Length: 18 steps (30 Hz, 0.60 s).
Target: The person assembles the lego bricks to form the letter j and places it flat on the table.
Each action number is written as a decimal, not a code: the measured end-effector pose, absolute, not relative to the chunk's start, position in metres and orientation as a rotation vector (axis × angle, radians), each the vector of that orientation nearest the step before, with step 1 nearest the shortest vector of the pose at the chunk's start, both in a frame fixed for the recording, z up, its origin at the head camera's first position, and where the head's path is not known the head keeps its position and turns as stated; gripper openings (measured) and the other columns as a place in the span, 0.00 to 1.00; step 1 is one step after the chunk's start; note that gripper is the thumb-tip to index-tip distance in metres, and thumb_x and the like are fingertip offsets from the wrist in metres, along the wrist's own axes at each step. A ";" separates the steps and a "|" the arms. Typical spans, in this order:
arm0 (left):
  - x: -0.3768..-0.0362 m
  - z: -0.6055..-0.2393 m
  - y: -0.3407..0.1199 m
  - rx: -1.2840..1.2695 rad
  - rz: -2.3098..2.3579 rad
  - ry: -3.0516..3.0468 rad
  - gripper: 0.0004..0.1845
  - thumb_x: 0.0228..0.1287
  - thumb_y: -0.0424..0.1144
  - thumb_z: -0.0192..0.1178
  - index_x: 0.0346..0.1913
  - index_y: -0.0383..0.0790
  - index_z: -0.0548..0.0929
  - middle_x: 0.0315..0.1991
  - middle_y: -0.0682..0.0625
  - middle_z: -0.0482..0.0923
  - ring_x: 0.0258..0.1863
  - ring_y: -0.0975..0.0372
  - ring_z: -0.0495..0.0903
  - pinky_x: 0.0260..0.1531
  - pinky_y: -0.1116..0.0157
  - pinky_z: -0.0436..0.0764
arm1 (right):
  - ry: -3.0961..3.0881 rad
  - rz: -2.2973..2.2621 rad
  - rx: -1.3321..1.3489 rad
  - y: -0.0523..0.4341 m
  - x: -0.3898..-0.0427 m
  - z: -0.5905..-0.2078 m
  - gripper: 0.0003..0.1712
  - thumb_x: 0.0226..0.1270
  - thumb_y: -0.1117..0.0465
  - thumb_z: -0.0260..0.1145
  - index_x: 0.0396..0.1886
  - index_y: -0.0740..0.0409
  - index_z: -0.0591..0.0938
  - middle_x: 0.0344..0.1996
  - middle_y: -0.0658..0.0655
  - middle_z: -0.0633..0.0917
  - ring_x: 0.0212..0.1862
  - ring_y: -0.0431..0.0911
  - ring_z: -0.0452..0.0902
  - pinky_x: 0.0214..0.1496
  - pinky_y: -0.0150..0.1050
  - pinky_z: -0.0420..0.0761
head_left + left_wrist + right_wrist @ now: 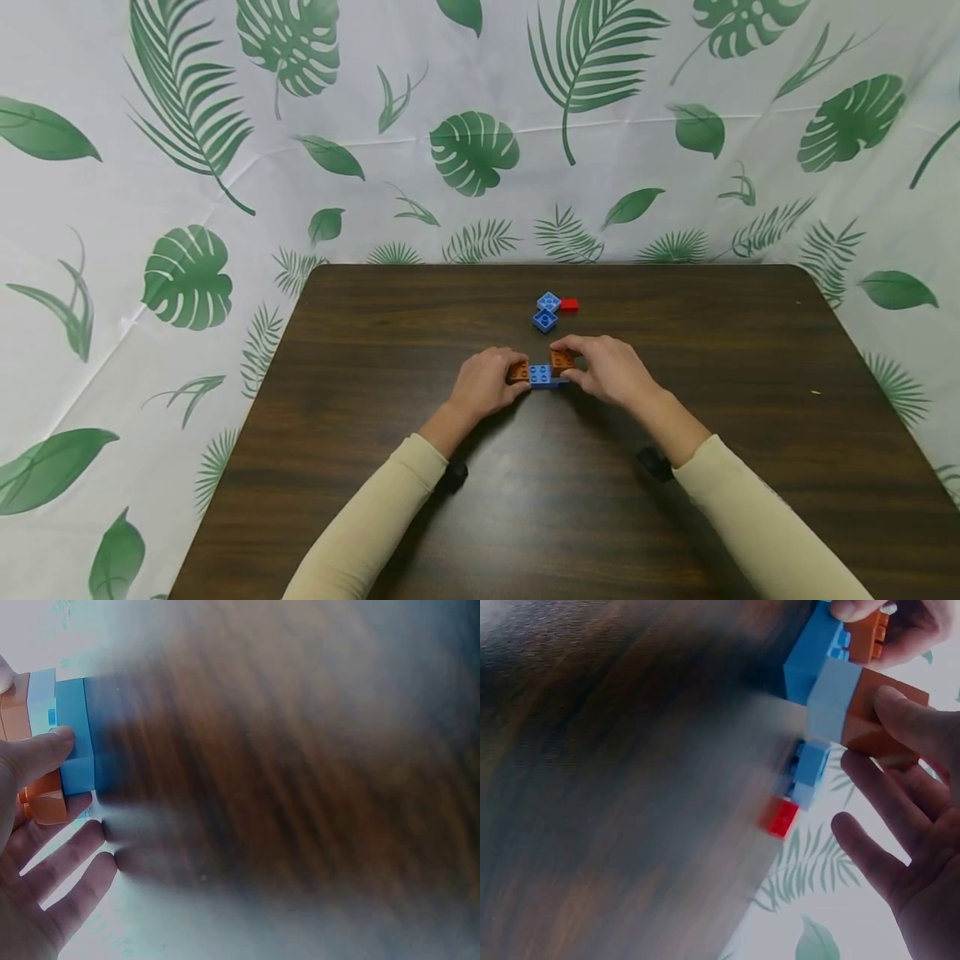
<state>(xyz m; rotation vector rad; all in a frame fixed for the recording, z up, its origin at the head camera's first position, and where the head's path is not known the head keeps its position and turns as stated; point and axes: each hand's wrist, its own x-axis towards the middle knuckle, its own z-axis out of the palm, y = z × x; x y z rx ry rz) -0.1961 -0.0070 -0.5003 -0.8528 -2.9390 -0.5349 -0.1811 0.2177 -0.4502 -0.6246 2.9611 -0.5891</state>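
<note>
**Blocks being pushed together in the middle of the worktop**

Blocks sit between two hands on the dark wooden worktop [375, 467]. The left hand [486, 385] pinches an orange block [517, 372]. The right hand [611, 368] pinches another orange block [562, 359]. A blue block [540, 376] sits between them, touching both. To do this well, I think the bumps should line up first, then both hands should press evenly. The blocks are hard, smooth plastic with square sides and round bumps. Two blue blocks [547, 311] and a small red block [569, 305] lie just behind.
</note>
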 end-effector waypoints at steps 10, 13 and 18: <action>-0.197 -0.500 -0.008 -0.857 -0.550 -2.929 0.22 0.57 0.54 0.67 0.53 0.51 0.83 0.48 0.55 0.82 0.45 0.61 0.80 0.43 0.59 0.79 | 2.863 -0.596 -0.622 0.218 -0.189 -0.445 0.26 0.56 0.54 0.74 0.56 0.46 0.79 0.47 0.50 0.84 0.47 0.47 0.79 0.49 0.52 0.77; -0.197 -0.499 -0.009 -0.854 -0.551 -2.935 0.22 0.57 0.54 0.67 0.53 0.51 0.83 0.48 0.55 0.82 0.45 0.61 0.80 0.43 0.59 0.79 | 2.782 -0.591 -0.621 0.220 -0.193 -0.445 0.32 0.55 0.55 0.74 0.61 0.48 0.77 0.54 0.52 0.81 0.52 0.50 0.77 0.54 0.55 0.75; -0.197 -0.499 -0.009 -0.857 -0.548 -2.927 0.22 0.57 0.54 0.67 0.54 0.51 0.83 0.49 0.56 0.82 0.46 0.61 0.80 0.43 0.59 0.79 | 2.632 -0.617 -0.633 0.224 -0.203 -0.442 0.38 0.57 0.61 0.72 0.68 0.49 0.70 0.62 0.55 0.75 0.59 0.53 0.72 0.59 0.56 0.71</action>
